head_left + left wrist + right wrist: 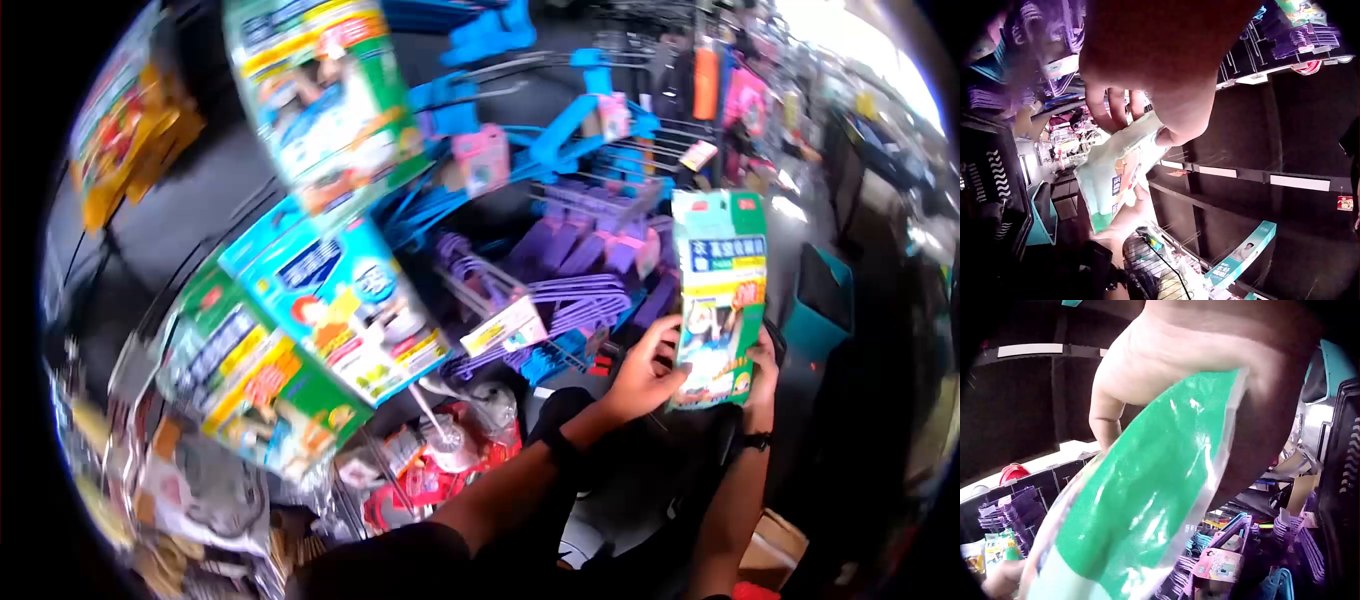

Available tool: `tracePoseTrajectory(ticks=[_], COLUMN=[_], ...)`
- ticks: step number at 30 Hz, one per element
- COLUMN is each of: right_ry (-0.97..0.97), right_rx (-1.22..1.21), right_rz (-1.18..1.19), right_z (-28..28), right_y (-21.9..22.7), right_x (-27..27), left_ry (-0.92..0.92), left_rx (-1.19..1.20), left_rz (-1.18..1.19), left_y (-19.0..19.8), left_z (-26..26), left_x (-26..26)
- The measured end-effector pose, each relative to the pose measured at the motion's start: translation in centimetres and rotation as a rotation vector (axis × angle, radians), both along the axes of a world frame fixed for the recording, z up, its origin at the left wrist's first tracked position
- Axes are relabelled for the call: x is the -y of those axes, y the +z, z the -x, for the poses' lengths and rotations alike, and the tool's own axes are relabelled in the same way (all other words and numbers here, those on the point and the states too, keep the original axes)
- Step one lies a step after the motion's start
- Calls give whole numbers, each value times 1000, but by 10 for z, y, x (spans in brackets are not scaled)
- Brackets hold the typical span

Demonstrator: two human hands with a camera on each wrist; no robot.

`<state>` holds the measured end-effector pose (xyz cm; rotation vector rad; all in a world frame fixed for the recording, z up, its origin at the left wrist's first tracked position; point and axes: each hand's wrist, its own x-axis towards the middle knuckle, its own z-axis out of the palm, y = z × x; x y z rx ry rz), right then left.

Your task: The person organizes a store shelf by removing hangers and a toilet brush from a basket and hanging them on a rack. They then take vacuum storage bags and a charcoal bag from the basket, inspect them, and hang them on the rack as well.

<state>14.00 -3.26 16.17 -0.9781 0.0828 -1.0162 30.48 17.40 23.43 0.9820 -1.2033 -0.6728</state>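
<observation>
A green and white printed package [718,300] is held upright between both hands in the head view. The left hand [645,375] grips its left edge near the bottom, thumb on the front. On the lower right edge the right hand [760,370] holds it with curled fingers. In the left wrist view the left hand [1147,75] pinches the package [1100,187] at one edge, the other hand beyond it. The package's green side [1147,487] fills the middle of the right wrist view under the right hand [1179,362].
Similar packages [265,380] and a blue one [335,300] hang at the left. Blue hangers [560,135] and purple hangers [580,300] fill wire racks in the middle. A teal bin [820,300] stands at the right, and a cardboard box [775,548] lies low.
</observation>
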Motion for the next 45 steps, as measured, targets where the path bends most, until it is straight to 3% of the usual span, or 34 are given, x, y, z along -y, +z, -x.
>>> tracePoseTrajectory(ticks=[4,7,9,13,17,19,24,29,38,42,45], right_ry=[180,174,252,287,437,489,558,468,489,569,538], right_rx=[29,4,-46,-111,-189,-222,-255,-212,-42,0,21], right_rz=[12,70,199,436,447,543,698,809,681,601,594], right_z=[-8,-14,-18,-45,-60,-70,-114,-151,-188,-189,-186], right_y=[38,56,66,131,171,178,171,184,221,221,214], right_x=[-30,-54,-67,-167,-255,-284,-353,-421,-493,-502,-504], left_ry=[125,198,314,506,667,714,850,1129,1237,1324,1247], left_rx=[45,123,238,272,319,399,201,104,222,415,521], left_rz=[-5,16,83,215,194,201,160,159,277,283,316], left_y=[17,29,38,49,64,63,65,65,67,62,51], left_z=[13,11,10,-5,-2,-7,-7,-20,-25,-26,-32], left_x=[-34,-72,-106,-203,-293,-333,-408,-456,-496,-505,-511])
